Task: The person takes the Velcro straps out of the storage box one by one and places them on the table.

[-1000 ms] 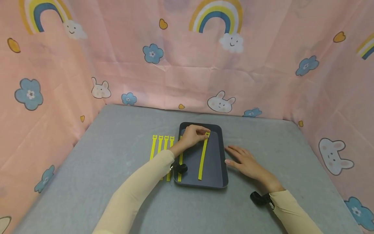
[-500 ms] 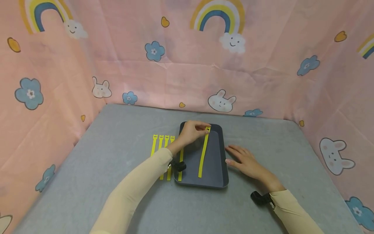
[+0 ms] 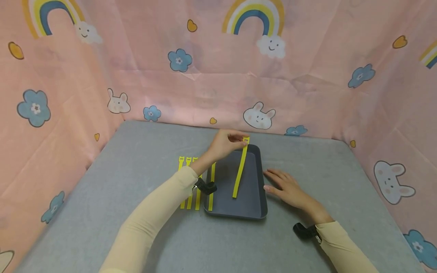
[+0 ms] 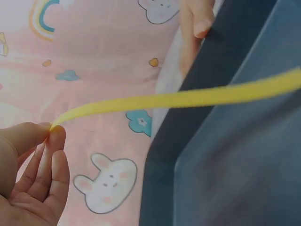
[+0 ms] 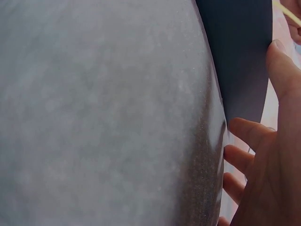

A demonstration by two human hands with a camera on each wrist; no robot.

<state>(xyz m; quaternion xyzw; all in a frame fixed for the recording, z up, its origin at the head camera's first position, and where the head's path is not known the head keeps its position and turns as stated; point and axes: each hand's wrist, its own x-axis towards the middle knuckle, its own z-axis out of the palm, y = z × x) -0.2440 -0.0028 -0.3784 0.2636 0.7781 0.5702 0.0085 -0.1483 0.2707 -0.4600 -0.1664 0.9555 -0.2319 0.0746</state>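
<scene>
Between thumb and finger, my left hand pinches the slotted end of a yellow cable tie strap. The strap hangs slanting over the dark grey tray, and the left wrist view shows it bowed above the tray's edge. Inside the tray, along its left side, lies another yellow strap. My right hand lies at the tray's right side with fingers extended, its thumb at the tray wall in the right wrist view. Nothing is held in it.
Left of the tray, several more yellow straps lie side by side on the grey tabletop, partly covered by my left forearm. A pink printed curtain encloses the back and sides of the table.
My left hand has risen and moved toward the back of the tray, lifting the pinched strap with it. The right hand and the tray have stayed in place.
</scene>
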